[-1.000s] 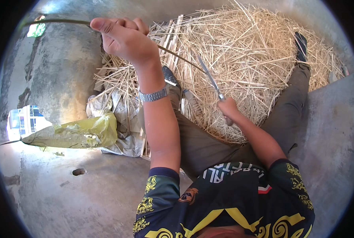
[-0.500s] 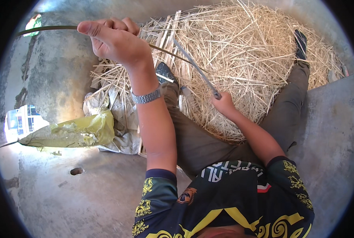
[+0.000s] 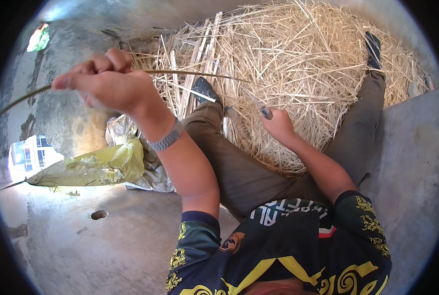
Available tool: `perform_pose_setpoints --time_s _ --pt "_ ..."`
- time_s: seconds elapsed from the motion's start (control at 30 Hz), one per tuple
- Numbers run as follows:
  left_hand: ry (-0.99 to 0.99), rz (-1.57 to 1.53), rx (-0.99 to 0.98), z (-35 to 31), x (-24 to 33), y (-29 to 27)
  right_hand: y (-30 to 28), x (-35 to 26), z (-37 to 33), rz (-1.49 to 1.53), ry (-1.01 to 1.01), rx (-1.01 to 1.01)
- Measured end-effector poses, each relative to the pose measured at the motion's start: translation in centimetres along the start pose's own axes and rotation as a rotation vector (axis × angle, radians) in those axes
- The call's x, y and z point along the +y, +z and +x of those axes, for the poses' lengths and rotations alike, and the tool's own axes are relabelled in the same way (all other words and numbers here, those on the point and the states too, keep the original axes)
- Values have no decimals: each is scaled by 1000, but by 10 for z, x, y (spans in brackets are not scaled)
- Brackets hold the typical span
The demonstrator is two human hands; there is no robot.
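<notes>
My left hand (image 3: 104, 81), raised at the far left with a metal-banded watch (image 3: 167, 136) on its wrist, is closed round a long thin brownish strip (image 3: 180, 72). One end of the strip bends down toward the left rim, and the other reaches right, to the blade. A knife (image 3: 265, 112) is gripped in my right hand (image 3: 280, 127), over the pile between my legs. Its narrow blade points away and to the left, crossing near the strip's right end; whether they touch, I cannot tell.
Pale straw-like shavings (image 3: 298, 64) lie heaped between and beyond my outstretched legs. Longer flat strips (image 3: 196, 64) rest at the heap's left. A yellowish plastic sack (image 3: 106, 164) lies on the concrete at left, near a small hole (image 3: 100, 215). Concrete walls stand around.
My left hand has moved left and slightly down, drawing the strip along with it. The knife now looks foreshortened, its blade turned; my right hand stays in nearly the same place.
</notes>
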State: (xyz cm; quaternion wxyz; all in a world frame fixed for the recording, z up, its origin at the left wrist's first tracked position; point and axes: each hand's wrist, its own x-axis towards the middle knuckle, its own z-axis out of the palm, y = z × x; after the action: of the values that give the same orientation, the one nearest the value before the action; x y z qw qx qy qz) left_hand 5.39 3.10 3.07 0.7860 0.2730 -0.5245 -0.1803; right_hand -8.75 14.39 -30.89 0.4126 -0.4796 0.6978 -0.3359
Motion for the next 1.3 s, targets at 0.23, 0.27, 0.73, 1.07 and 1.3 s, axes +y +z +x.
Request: perform_pose_setpoints --time_s 0.23,0.27,0.73,1.07,1.3 --pt "-74 -305 -200 8 25 -8 -2 5 -1 171 -138 42" --pt "-93 -329 -264 9 21 -8 -3 6 -2 188 -136 43" --pt "-353 -382 -323 -16 -33 23 -17 -61 -25 381 89 -82" --pt "-178 -206 -201 -23 -32 32 -24 -95 -43 373 -142 41" --pt "-101 -47 -214 -23 -38 22 4 -8 -7 66 153 -112"
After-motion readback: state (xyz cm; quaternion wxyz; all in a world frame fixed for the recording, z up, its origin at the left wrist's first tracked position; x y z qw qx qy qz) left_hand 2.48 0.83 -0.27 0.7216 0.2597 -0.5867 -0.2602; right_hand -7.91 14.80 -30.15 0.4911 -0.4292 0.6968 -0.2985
